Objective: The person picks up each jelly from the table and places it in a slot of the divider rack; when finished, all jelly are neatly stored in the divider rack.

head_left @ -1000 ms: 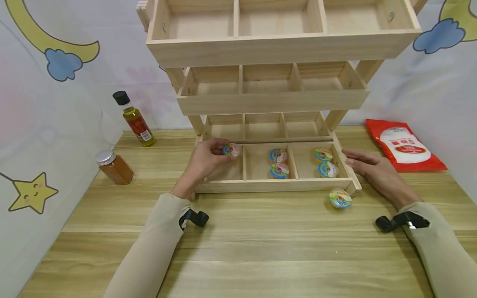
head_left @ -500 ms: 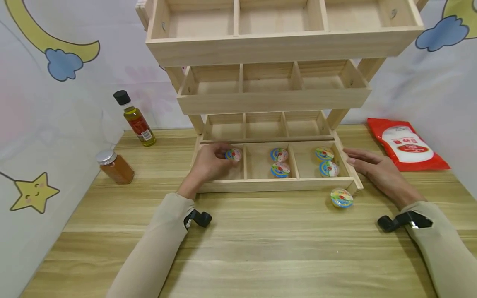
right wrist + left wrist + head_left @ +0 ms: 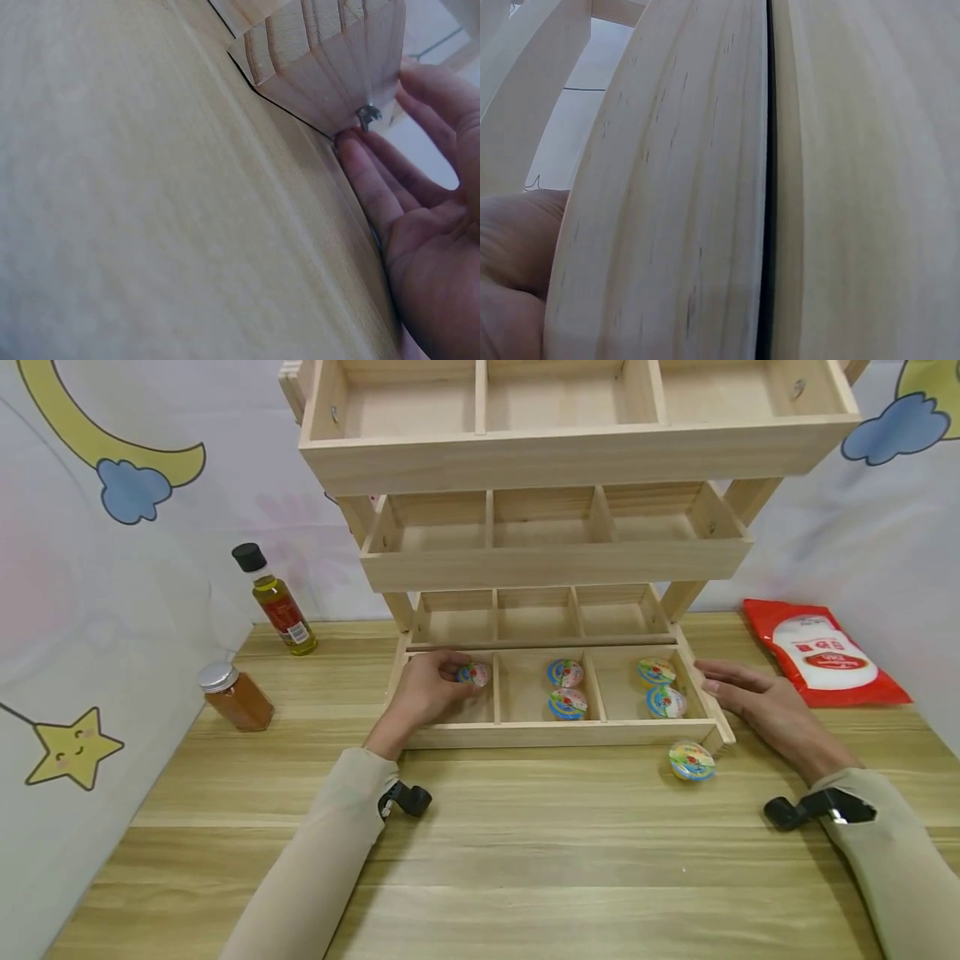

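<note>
In the head view my left hand (image 3: 426,692) reaches into the left compartment of the bottom tray and pinches a jelly cup (image 3: 474,674) with a pink-and-blue lid. The left wrist view shows only part of that hand (image 3: 514,270) behind the tray's front board (image 3: 660,195); the cup is hidden there. My right hand (image 3: 768,706) lies against the right side of the wooden rack (image 3: 555,735), its fingers fairly straight. Up close, the right wrist view has those fingers (image 3: 367,176) at the rack's side foot, near a metal screw (image 3: 367,116).
Two jelly cups (image 3: 566,703) sit in the middle compartment and two more (image 3: 666,702) in the right one. Another cup (image 3: 692,762) stands on the table before the rack. An oil bottle (image 3: 283,610) and spice jar (image 3: 238,700) stand left; a red-and-white bag (image 3: 825,656) lies right.
My left hand has moved slightly right and down with the jelly cup, further into the left compartment. The right hand keeps its place against the rack.
</note>
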Action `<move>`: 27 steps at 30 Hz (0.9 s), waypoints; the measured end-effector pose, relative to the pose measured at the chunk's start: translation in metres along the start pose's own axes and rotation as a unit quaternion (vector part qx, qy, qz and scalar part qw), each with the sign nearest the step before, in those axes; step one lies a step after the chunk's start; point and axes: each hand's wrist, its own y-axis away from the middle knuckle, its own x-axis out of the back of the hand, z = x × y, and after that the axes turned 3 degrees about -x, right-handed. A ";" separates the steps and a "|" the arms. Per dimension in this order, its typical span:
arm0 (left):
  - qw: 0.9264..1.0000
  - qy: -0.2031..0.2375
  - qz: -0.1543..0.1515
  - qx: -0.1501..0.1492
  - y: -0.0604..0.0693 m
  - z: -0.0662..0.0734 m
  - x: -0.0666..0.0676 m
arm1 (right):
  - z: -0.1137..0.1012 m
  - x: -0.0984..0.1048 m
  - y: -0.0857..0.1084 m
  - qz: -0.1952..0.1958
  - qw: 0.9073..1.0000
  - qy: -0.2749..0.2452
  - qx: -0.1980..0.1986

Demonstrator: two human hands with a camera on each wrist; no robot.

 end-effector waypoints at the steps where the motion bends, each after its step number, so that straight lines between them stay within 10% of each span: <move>1: 1.000 -0.002 0.001 0.001 0.000 0.000 0.000 | 0.000 0.000 0.000 -0.001 1.000 -0.001 0.000; 17: 0.999 0.016 0.035 -0.022 0.008 0.018 0.007 | 0.001 0.000 0.000 0.004 1.000 -0.010 0.012; 27: 0.991 0.080 0.002 -0.107 0.021 0.056 -0.025 | 0.001 0.000 0.000 -0.001 1.000 -0.011 0.008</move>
